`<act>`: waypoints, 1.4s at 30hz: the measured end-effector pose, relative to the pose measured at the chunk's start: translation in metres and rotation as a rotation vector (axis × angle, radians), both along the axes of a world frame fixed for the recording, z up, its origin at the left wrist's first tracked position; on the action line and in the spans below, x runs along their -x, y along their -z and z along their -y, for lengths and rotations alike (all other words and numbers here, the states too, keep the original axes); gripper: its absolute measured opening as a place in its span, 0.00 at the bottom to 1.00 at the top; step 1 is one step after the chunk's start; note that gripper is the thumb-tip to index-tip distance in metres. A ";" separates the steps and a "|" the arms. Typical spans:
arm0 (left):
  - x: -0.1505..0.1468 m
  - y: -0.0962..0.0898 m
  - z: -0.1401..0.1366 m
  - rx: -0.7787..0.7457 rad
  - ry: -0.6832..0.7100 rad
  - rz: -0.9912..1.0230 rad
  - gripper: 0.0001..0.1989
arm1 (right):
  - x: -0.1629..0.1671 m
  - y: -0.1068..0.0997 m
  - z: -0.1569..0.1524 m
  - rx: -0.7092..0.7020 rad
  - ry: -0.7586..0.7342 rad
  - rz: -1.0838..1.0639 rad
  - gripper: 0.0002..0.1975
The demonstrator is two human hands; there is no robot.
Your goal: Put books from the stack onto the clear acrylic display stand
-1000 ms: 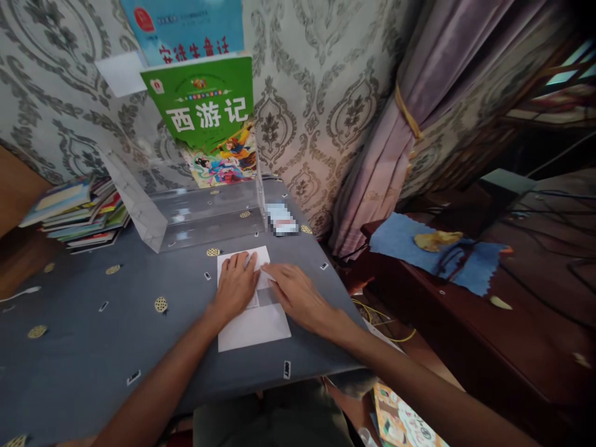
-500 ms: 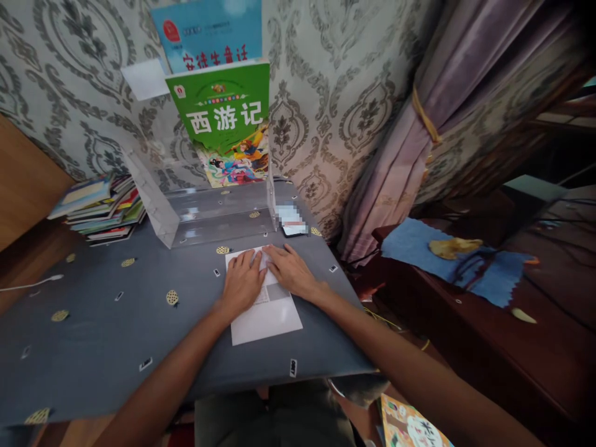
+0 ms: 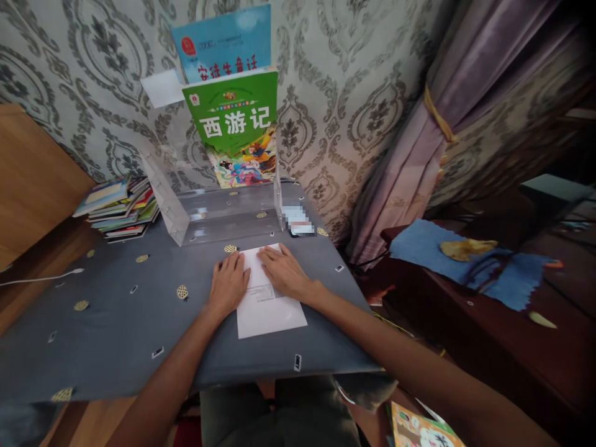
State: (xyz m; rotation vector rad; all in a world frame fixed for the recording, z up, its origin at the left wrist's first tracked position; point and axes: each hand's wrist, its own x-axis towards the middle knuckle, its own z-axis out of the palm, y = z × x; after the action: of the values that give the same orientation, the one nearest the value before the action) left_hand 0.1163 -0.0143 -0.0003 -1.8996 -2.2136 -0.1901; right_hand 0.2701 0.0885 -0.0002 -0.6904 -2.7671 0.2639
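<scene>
A white sheet or thin booklet (image 3: 271,318) with a small block of print and a grey patch lies on the table near its front. My left hand (image 3: 229,282) rests flat along the sheet's left edge, palm down, fingers pointing away from me. On the upper right part of the same sheet lies my right hand (image 3: 285,271), fingers stretched toward the middle and covering part of the surface. Both hands are open and grip nothing. Beyond them stands a clear acrylic book stand (image 3: 223,226) holding a green book (image 3: 237,127) in front of a blue book (image 3: 222,45).
A stack of books (image 3: 123,208) sits at the back left, and a white cable (image 3: 46,280) crosses the left side. Right of the stand lies a phone (image 3: 298,221). A dark red bench (image 3: 433,292) bears a blue cloth (image 3: 419,245). An orange-covered book (image 3: 421,428) is below right.
My hands have moved apart on the sheet, the left one sliding to its left edge, and more of the middle and print shows. The whole view has shifted slightly.
</scene>
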 end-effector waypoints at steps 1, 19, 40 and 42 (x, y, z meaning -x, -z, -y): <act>0.000 0.000 0.000 0.001 0.000 -0.003 0.20 | 0.004 0.000 0.002 0.006 -0.037 0.001 0.18; -0.001 -0.006 0.002 0.065 -0.016 -0.013 0.22 | -0.047 0.008 -0.014 0.089 0.014 -0.012 0.23; 0.064 -0.028 -0.028 0.178 0.130 0.339 0.25 | -0.009 -0.007 0.011 0.131 -0.239 0.014 0.20; 0.070 -0.030 -0.032 0.197 0.136 0.388 0.24 | 0.020 -0.006 0.007 0.108 -0.271 0.028 0.19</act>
State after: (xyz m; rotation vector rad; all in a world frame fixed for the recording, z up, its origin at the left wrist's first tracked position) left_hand 0.0466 0.0173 0.0300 -2.2873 -2.4190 -0.4078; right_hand 0.2501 0.0815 0.0059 -0.3431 -2.8877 0.4644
